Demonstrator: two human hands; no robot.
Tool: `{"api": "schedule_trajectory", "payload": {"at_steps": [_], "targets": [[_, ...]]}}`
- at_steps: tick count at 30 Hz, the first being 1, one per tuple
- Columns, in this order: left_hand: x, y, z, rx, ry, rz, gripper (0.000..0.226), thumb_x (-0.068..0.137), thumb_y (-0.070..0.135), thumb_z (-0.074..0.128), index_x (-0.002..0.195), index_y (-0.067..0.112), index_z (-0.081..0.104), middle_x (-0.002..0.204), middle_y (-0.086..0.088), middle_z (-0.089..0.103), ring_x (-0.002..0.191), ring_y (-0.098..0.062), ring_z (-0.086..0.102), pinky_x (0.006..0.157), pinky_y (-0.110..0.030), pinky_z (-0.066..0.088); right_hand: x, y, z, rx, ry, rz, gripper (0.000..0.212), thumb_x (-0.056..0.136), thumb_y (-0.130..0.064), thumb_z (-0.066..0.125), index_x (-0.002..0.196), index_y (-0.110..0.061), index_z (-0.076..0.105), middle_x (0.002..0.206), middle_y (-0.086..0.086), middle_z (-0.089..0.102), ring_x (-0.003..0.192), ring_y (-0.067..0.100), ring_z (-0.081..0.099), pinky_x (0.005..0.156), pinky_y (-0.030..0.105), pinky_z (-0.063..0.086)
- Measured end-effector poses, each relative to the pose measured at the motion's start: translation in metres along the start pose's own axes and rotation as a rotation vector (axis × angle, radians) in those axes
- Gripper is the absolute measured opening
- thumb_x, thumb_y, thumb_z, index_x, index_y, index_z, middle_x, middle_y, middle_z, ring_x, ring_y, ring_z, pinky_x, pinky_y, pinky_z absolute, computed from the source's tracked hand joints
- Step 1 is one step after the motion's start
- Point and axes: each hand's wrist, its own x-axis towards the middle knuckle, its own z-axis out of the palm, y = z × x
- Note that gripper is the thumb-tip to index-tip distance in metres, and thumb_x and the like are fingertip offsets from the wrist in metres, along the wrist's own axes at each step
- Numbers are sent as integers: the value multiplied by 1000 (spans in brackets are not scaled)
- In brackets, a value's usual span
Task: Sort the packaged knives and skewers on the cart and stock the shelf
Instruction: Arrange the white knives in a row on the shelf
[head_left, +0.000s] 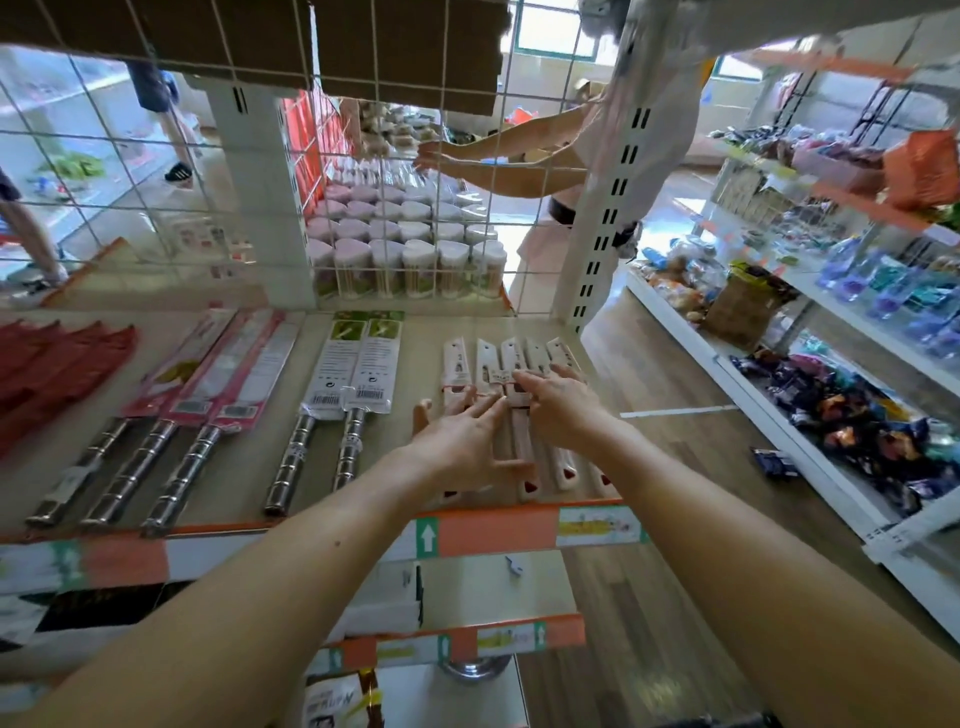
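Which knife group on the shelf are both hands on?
The pale-sleeved bundle at the shelf's right end; left hand and right hand rest on it. The pink-packed knives and green-topped knives lie untouched leftward.

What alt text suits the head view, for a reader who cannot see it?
The left hand and right hand rest, fingers extended, on a row of white packaged knives at the right end of a shelf. Steel-handled knives in card sleeves lie further left.

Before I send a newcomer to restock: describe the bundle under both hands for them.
On the orange-edged shelf, go to its right end. The bundle lies there; unlike the steel-handled knives leftward, its packs are cream and red-banded.
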Motion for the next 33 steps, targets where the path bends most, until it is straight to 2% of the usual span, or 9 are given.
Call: {"api": "schedule_trajectory", "payload": {"at_steps": [3,6,11,19,24,27,30,33], "targets": [[0,0,-1,-10,8,-36,96,81,67,48,151,27,-4,159,11,-8,146,-11,-17,115,-49,-10,3,2,-1,-9,-78,-10,59,96,-8,39,150,-20,20,159,-5,15,148,20,3,115,25,3],[0,0,-2,32,10,-58,97,79,70,46,150,29,-6,159,11,-9,146,-12,-16,115,-52,-7,4,4,0,29,-92,-24,57,96,-8,40,149,-21,23,158,-4,16,148,21,2,115,26,4],[0,3,-4,97,20,-93,97,78,72,44,150,29,-4,159,9,-7,147,-15,-12,115,-53,-2,3,6,1,124,-75,-42,53,95,-6,41,146,-20,33,157,-3,21,148,18,5,116,28,7],[2,1,-1,85,27,-124,99,77,74,44,150,29,-5,159,10,-8,147,-16,-12,116,-56,3,-6,7,6,230,-35,-26,52,95,-4,39,145,-20,34,158,1,18,148,18,4,117,29,8],[-1,3,0,95,51,-126,98,77,74,43,151,29,-2,159,11,-7,147,-15,-12,116,-55,3,-5,5,5,276,7,4,54,92,1,39,140,-25,44,157,0,20,148,16,6,117,32,13],[-3,2,0,84,55,-124,98,77,74,44,151,29,-2,159,11,-7,147,-15,-11,116,-55,4,-6,7,3,248,-25,-10,56,93,0,38,144,-24,37,158,-1,18,148,16,4,117,34,10],[-3,-1,0,71,35,-108,96,78,74,41,150,29,-5,159,11,-10,147,-15,-13,117,-55,3,-7,10,6,227,-82,-19,58,96,-4,35,150,-20,20,159,-1,10,148,17,1,118,31,5],[-3,-4,3,6,26,-83,89,84,70,35,150,28,-7,158,10,-14,146,-15,-18,118,-52,0,-8,17,16,285,-5,44,56,100,-18,35,151,-19,12,160,-3,5,148,12,0,119,30,3]]}}
